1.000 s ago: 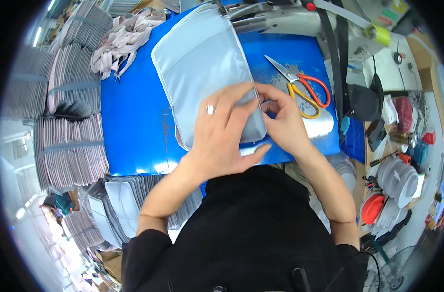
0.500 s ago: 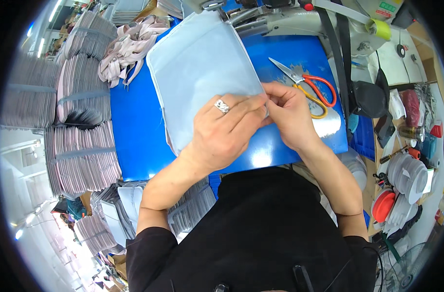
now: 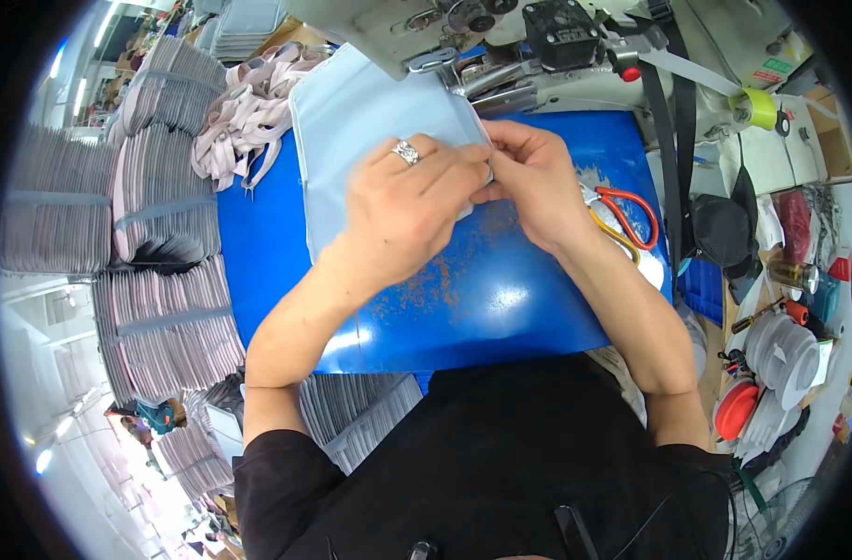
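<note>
A light grey-blue fabric panel (image 3: 351, 117) with a pale bound edge lies on the blue work table (image 3: 426, 322), its far part under the sewing machine head (image 3: 435, 61). My left hand (image 3: 402, 205), wearing a silver ring, reaches across the panel; its fingertips are pressed together at the right edge. Against them, my right hand (image 3: 533, 182) pinches that same edge near the corner. The fingers hide the exact spot they hold. Scissors (image 3: 626, 219) with one red and one yellow handle lie right of my right hand, their blades partly hidden by it.
Banded stacks of similar panels (image 3: 164, 205) stand along the left. A heap of pale pink strips (image 3: 248, 112) lies at the table's far left corner. A yellow-green tape roll (image 3: 757, 107) sits at the machine's right, beside hanging black straps (image 3: 668, 121).
Both hands and the panel have moved farther from me, toward the sewing machine, and more of the table's near part shows. The view has shifted slightly, and my right hand now covers the scissor blades.
</note>
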{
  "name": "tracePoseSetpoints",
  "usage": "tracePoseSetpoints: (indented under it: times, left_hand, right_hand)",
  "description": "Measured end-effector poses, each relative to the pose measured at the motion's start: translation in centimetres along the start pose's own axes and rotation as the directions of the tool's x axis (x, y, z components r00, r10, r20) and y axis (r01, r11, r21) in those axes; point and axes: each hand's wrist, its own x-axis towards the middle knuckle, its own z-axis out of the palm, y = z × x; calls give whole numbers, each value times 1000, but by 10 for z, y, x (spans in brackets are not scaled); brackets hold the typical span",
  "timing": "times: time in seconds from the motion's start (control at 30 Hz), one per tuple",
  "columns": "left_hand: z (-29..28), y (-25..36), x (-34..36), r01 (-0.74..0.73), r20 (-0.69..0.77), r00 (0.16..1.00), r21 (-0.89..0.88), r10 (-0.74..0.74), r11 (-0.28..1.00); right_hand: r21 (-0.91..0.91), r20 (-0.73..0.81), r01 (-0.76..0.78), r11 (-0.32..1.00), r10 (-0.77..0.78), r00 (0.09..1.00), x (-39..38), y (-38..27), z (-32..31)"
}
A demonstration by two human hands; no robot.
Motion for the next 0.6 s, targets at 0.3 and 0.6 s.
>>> tracePoseSetpoints:
  times: [0.3,0.6]
  left_hand:
    - [-4,-25,1,150,61,986,103,-157,983]
    - [-63,-19,-28,95,457,815,502,-357,860]
  right_hand:
    - [-45,-250,48,998,-57,967,21,0,22]
    - [-484,-422,52,873,-286,860,23,13,59]
